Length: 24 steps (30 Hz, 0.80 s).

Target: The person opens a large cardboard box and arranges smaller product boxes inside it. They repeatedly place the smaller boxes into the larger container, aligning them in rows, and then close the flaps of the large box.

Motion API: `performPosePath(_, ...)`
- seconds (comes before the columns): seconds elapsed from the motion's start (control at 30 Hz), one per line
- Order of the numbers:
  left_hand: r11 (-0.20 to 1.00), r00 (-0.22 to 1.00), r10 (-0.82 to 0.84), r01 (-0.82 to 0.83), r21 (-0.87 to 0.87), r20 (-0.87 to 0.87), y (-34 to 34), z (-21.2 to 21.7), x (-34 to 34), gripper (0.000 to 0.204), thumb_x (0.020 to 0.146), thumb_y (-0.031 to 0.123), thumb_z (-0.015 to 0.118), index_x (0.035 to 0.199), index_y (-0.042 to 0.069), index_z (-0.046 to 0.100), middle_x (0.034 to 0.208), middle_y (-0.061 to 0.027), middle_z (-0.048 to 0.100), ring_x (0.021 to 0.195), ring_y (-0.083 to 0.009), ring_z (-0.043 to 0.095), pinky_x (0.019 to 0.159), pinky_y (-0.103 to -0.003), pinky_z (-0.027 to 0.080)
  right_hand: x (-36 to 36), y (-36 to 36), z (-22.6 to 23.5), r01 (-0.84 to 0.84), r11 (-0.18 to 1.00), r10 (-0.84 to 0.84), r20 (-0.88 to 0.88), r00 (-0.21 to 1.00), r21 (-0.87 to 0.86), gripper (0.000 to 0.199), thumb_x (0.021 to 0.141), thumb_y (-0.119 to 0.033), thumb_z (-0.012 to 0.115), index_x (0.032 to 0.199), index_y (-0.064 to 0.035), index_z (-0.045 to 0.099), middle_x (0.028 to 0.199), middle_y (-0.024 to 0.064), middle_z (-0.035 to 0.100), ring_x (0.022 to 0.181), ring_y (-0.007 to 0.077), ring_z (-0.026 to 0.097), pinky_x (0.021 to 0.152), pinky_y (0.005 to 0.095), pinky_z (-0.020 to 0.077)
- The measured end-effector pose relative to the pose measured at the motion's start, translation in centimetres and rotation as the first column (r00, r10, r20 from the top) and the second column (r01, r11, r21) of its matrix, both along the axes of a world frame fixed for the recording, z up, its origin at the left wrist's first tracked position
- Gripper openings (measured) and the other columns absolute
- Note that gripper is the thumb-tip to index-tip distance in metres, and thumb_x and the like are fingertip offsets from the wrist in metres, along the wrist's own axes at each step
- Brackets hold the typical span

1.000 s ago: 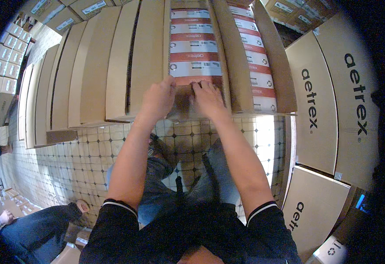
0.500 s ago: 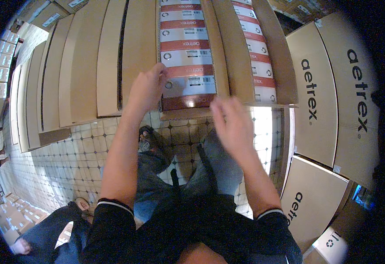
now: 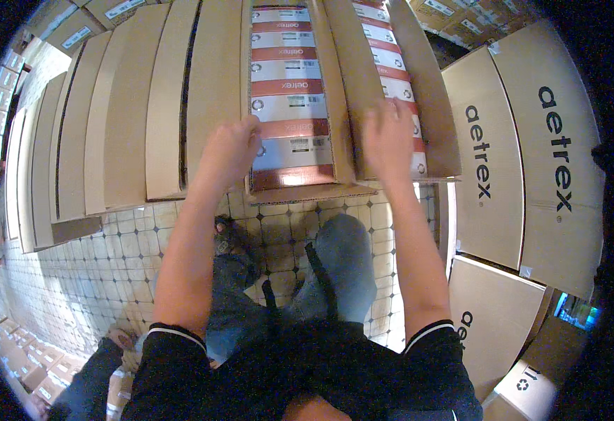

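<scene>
An open cardboard carton point(image 3: 300, 191) in front of me holds a row of flat white and red boxes point(image 3: 289, 105). My left hand point(image 3: 233, 149) rests with bent fingers on the carton's left flap, touching the nearest box. My right hand point(image 3: 389, 137) lies spread on the cardboard flap point(image 3: 342, 84) between this carton and a second open carton point(image 3: 437, 126) with the same boxes to the right. Neither hand holds anything.
Closed brown cartons point(image 3: 131, 105) stand in a row to the left. Larger printed cartons point(image 3: 524, 154) are stacked on the right. Below is a tiled floor point(image 3: 96, 281). Another person's leg point(image 3: 89, 382) shows at the lower left.
Both hands lay together at the carton's near edge. They have moved apart: the left to the left flap, the right up onto the flap on the right.
</scene>
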State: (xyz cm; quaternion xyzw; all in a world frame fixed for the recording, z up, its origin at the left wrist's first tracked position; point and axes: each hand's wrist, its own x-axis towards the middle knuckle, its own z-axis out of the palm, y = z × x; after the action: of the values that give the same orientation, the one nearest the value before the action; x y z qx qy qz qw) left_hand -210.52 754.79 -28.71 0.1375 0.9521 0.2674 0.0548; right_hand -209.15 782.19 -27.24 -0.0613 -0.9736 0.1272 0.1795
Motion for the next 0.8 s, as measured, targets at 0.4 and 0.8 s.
performPosePath(0.4,0.998,0.997,0.055,-0.055,-0.007,-0.045,-0.6,-0.8,-1.7,0.016,0.093,0.020,0.056,0.104,0.009,0.060,0.085,-0.0210,0.069,0.082,-0.0427,0.068,0.071,-0.054,0.054,-2.1,2.6,-1.6,0.134,0.982,-0.061,0.440,0.896,-0.136,0.065,0.096,-0.040,0.051,0.153,-0.0162,0.032,0.114,0.0285,0.065,0.101,0.0471,0.064,0.091,0.0522,0.0499)
performPosePath(0.8,0.990,1.000,0.016,-0.014,-0.137,0.016,0.1,0.6,-2.0,0.017,0.095,0.023,0.054,0.106,0.011,0.060,0.083,-0.0208,0.069,0.080,-0.0430,0.067,0.071,-0.054,0.054,-1.6,1.8,-1.8,0.153,0.972,-0.079,0.366,0.927,-0.179,0.064,0.098,-0.039,0.050,0.153,-0.0147,0.031,0.113,0.0264,0.066,0.100,0.0459,0.065,0.088,0.0513,0.0503)
